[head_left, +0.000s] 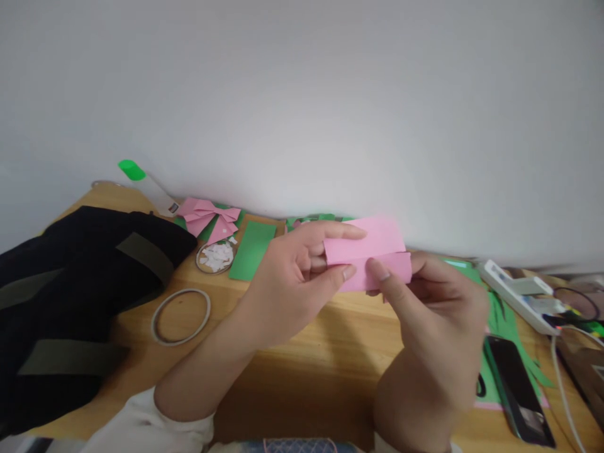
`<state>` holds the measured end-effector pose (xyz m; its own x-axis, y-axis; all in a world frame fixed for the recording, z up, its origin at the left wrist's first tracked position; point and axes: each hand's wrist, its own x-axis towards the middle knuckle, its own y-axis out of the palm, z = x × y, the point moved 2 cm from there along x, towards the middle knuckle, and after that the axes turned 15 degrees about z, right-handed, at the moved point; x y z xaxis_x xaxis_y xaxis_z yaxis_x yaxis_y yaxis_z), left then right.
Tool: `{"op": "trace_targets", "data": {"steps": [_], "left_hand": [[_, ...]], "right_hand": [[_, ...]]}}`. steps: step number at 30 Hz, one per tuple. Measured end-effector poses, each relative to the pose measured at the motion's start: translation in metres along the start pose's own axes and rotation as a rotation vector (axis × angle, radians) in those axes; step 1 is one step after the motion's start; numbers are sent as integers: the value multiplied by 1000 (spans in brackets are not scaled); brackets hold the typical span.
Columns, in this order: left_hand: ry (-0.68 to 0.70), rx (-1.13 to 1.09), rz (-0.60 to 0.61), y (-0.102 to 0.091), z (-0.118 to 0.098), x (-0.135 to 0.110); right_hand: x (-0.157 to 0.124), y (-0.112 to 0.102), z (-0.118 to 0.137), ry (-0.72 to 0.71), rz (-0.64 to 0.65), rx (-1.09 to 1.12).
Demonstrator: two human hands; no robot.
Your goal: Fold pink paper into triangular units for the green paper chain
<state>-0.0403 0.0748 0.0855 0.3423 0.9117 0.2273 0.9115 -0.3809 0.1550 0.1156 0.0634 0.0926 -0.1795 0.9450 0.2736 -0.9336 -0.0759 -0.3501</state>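
Observation:
A folded piece of pink paper (372, 242) is held up above the wooden table, a crease or flap edge running across its middle. My left hand (302, 270) grips its left side, the index finger lying along the upper part and the thumb on the lower front. On the right side, my right hand (434, 308) pinches the lower part, thumb in front and the other fingers mostly hidden behind. Behind the hands on the left lie a pink paper bow (210, 217) and a green paper rectangle (255, 250).
Black fabric (80, 283) covers the table's left. Near it lie a roll of tape (181, 317) and a round dish of white paper scraps (216, 257). A phone (519, 390), green paper strips (507, 324) and a white power strip (514, 296) are on the right. A wall (302, 107) stands behind.

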Motion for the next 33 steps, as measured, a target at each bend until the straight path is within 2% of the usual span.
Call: {"op": "trace_targets", "data": {"steps": [12, 17, 23, 29, 33], "left_hand": [[-14, 49, -21, 1, 1, 0], [-1, 43, -29, 0, 1, 0], [22, 126, -40, -4, 1, 1], [62, 224, -17, -5, 2, -1], [32, 262, -45, -6, 3, -1]], "right_hand": [[1, 1, -1, 26, -2, 20], [5, 4, -3, 88, -36, 234], [13, 3, -6, 129, 126, 229], [14, 3, -9, 99, 126, 303], [15, 4, -9, 92, 111, 335]]}}
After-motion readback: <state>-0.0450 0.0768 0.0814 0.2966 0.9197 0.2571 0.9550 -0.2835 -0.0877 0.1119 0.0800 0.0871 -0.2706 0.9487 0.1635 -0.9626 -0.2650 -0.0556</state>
